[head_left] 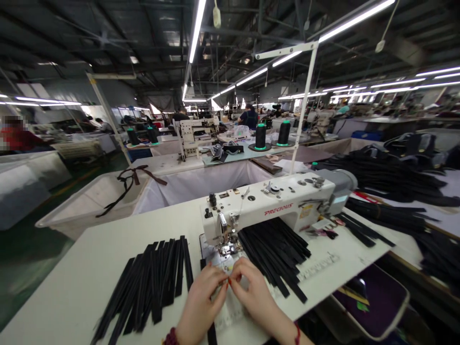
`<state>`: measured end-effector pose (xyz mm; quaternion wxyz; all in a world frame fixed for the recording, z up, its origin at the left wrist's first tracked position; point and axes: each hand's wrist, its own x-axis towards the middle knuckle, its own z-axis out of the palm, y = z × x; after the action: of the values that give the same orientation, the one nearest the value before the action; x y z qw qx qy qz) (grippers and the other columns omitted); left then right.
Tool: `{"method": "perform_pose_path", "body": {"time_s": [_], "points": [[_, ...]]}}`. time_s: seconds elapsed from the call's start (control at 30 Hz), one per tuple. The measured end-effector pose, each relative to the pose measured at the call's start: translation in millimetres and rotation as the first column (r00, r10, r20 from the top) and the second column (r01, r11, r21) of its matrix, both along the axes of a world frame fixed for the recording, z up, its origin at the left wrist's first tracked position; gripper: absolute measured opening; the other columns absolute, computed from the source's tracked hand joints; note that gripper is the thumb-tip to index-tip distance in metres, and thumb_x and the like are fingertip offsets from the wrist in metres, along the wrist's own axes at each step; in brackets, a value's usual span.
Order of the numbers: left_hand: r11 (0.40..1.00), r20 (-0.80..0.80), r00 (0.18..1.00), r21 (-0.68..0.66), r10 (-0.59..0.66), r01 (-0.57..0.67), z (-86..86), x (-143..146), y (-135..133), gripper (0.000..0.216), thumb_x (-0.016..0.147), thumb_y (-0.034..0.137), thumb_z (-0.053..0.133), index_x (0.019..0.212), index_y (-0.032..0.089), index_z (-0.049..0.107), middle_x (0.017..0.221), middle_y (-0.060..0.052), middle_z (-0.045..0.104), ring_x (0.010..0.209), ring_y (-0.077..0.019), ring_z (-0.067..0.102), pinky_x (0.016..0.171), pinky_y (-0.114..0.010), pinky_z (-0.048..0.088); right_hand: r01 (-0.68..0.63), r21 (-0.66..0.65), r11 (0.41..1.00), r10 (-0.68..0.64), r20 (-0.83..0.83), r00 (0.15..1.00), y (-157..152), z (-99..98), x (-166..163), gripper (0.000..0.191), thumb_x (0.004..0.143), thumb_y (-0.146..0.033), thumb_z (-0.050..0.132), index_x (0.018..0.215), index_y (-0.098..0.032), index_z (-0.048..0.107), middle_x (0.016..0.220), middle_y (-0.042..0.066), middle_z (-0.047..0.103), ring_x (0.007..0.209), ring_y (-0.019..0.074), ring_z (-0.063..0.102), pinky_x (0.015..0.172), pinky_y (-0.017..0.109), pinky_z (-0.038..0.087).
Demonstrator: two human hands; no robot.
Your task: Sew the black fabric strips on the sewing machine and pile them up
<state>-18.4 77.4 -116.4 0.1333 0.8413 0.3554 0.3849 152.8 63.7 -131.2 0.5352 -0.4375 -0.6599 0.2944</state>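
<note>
- Black fabric strips (156,278), flat, narrow and matte, lie in a loose, overlapping fan on the smooth pale desk (72,282), lower left of the frame.
- More strips (275,249) spread beneath the arm of the glossy white sewing machine (251,211), right of centre.
- Left hand (203,294), bottom centre, lies over a single strip (212,335), whose ends show above and below it; whether it grips that strip cannot be told.
- Right hand (253,290) sits just beside it, thumb and forefinger rounded into a loop.
- Fingers of both hands are pinched, tips meeting in front of the metal presser foot (230,248); anything between them is too small to tell.
- Black thread cones (260,136) with green bases stand upper right of centre.
</note>
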Motion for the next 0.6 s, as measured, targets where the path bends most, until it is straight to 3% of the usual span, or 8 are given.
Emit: {"method": "perform_pose_path", "body": {"time_s": [0.1, 0.27, 0.43, 0.6], "points": [[0.998, -0.003, 0.999, -0.046, 0.037, -0.037, -1.5, -3, 2, 0.019, 0.095, 0.018, 0.049, 0.09, 0.022, 0.067, 0.077, -0.002, 0.066, 0.074, -0.0178, 0.067, 0.068, -0.028, 0.055, 0.009, 0.003, 1.0, -0.009, 0.128, 0.992, 5, -2.1, 1, 0.017, 0.081, -0.007, 0.056, 0.071, -0.021, 0.055, 0.076, -0.002, 0.057, 0.075, 0.0156, 0.059, 0.068, 0.025, 0.043], [0.979, -0.194, 0.971, -0.119, 0.139, -0.164, -4.1, -2, 19, 0.022, 0.092, 0.013, 0.048, 0.081, 0.02, 0.066, 0.076, -0.004, 0.066, 0.072, -0.0187, 0.066, 0.068, -0.028, 0.052, 0.104, 0.034, 0.994, -0.107, 0.512, 0.852, 36, -3.7, 2, 0.017, 0.081, -0.006, 0.063, 0.08, -0.023, 0.066, 0.084, 0.0, 0.066, 0.083, 0.0189, 0.064, 0.075, 0.028, 0.044], [0.868, -0.348, 0.87, -0.231, 0.349, -0.44, -10.7, 7, 50, 0.021, 0.091, 0.01, 0.053, 0.084, 0.018, 0.07, 0.089, -0.008, 0.073, 0.085, -0.023, 0.07, 0.078, -0.031, 0.051, 0.23, 0.105, 0.968, -0.245, 0.608, 0.755, 73, -17.3, -4, 0.013, 0.085, -0.011, 0.06, 0.084, -0.02, 0.069, 0.094, 0.011, 0.068, 0.092, 0.0302, 0.061, 0.08, 0.039, 0.041], [0.829, -0.305, 0.86, -0.268, 0.41, -0.49, -20.5, 12, 64, 0.019, 0.09, 0.012, 0.057, 0.083, 0.019, 0.073, 0.087, -0.006, 0.074, 0.083, -0.0215, 0.071, 0.075, -0.028, 0.051, 0.288, 0.157, 0.945, -0.32, 0.634, 0.704, 85, -35.5, -8, 0.015, 0.086, -0.01, 0.056, 0.083, -0.021, 0.065, 0.091, 0.01, 0.068, 0.09, 0.0282, 0.058, 0.086, 0.041, 0.039]]}}
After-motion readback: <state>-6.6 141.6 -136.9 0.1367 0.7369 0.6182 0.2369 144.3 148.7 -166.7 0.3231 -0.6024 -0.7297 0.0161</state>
